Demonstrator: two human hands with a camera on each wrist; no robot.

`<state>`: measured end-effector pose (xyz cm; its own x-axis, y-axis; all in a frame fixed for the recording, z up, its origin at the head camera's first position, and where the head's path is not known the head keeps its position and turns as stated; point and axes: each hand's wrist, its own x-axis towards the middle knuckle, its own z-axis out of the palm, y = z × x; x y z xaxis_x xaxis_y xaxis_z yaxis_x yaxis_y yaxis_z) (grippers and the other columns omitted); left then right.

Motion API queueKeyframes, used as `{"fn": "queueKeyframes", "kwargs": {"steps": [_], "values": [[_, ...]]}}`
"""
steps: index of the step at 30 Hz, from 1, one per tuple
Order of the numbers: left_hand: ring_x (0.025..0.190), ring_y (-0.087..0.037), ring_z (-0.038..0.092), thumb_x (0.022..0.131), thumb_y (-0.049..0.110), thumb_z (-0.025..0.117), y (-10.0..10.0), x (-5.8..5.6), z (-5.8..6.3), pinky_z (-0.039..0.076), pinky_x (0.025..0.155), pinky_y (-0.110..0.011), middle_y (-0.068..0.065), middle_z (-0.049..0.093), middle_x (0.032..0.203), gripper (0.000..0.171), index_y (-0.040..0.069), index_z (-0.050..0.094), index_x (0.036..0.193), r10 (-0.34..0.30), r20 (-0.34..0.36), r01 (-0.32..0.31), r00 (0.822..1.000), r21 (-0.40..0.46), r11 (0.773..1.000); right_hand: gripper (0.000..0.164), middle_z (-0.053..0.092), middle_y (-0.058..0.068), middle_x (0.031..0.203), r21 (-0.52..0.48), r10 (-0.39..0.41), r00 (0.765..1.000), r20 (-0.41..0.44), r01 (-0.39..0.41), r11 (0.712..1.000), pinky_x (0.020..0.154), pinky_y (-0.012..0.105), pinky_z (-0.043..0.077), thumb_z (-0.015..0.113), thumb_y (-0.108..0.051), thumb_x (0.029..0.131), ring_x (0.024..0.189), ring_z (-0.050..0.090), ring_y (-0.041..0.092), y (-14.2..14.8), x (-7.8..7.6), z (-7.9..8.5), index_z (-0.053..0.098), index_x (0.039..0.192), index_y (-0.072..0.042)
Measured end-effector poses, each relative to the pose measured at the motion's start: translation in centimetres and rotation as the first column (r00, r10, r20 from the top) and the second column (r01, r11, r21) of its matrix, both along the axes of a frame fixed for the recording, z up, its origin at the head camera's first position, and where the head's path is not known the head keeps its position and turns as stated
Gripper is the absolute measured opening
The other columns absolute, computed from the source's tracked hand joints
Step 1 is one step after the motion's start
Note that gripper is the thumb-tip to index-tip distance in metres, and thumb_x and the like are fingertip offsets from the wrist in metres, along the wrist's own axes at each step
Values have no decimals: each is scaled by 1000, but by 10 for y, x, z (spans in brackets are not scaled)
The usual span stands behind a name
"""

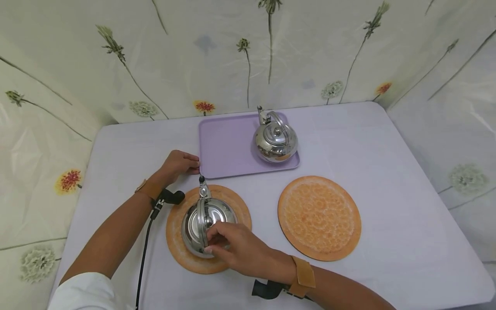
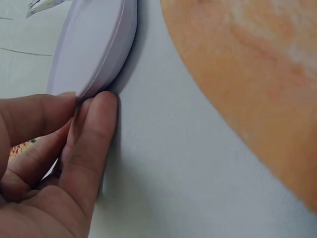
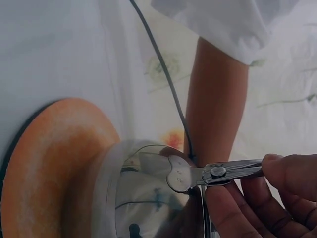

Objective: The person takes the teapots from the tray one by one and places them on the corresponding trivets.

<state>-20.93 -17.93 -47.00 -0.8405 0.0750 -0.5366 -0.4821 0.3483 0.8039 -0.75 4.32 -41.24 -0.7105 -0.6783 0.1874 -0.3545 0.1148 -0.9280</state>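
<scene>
My left hand [image 1: 179,165] pinches the near left corner of a purple tray [image 1: 224,148], thumb above the rim and fingertips at its underside in the left wrist view. A shiny steel kettle [image 1: 190,228] stands on the left round orange placemat [image 1: 176,245], its spout pointing toward the tray. Its arched handle [image 3: 237,171] is pinched between the thumb and fingers of my right hand [image 1: 244,249]. On the tray's right side stands a second steel kettle [image 1: 273,148], touched by neither hand.
Another round orange placemat [image 1: 319,217] lies to the right on the white-covered table [image 1: 395,172]. A black cable [image 1: 143,258] runs from the left wrist down over the table. Flower-patterned sheeting [image 1: 217,56] stands behind the table and at its sides.
</scene>
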Motion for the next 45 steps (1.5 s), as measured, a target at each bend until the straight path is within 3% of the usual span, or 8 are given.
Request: {"fn": "queueKeyframes", "kwargs": {"steps": [5, 12, 30, 37, 45], "values": [[71, -11, 69, 95, 4, 61, -1, 1, -2, 57, 74, -25, -17, 67, 101, 29, -9, 61, 121, 1, -1, -1, 1000, 1, 1000, 15, 64, 5, 99, -7, 2, 1000, -6, -2, 1000, 77, 20, 55, 67, -5, 92, 91, 63, 5, 3, 0, 1, 59, 105, -3], [71, -11, 69, 95, 5, 62, -1, 0, -3, 57, 74, -24, -17, 67, 103, 30, -7, 61, 122, 3, 3, -3, 1000, -12, 1000, 29, 64, 2, 101, 7, -37, 997, 65, 37, 999, 80, 22, 55, 70, -11, 91, 93, 63, 7, 13, -7, 3, 59, 117, -3], [74, -11, 68, 96, 5, 61, 1, 2, -1, 57, 77, -25, -19, 62, 114, 30, -6, 60, 123, 6, 12, -5, 1000, -28, 1000, 24, 65, 6, 105, 16, -138, 990, 30, 137, 990, 84, 25, 55, 62, -8, 96, 99, 63, 14, 33, -31, 14, 58, 118, 1], [72, -9, 68, 96, 4, 61, 3, 2, 1, 57, 76, -24, -20, 63, 113, 29, -7, 61, 122, 3, 2, -3, 1000, -25, 1000, 22, 65, 8, 103, -4, -211, 976, -51, 211, 977, 81, 29, 57, 62, -3, 94, 95, 65, 15, 41, -47, 23, 58, 116, -2], [73, -10, 68, 95, 4, 62, 1, 1, -2, 57, 76, -24, -18, 63, 112, 29, -7, 61, 122, 11, 8, -11, 1000, -25, 1000, 20, 65, 5, 101, -46, -295, 941, -167, 291, 955, 79, 27, 57, 64, -2, 93, 93, 65, 15, 52, -63, 32, 59, 113, 0]]}}
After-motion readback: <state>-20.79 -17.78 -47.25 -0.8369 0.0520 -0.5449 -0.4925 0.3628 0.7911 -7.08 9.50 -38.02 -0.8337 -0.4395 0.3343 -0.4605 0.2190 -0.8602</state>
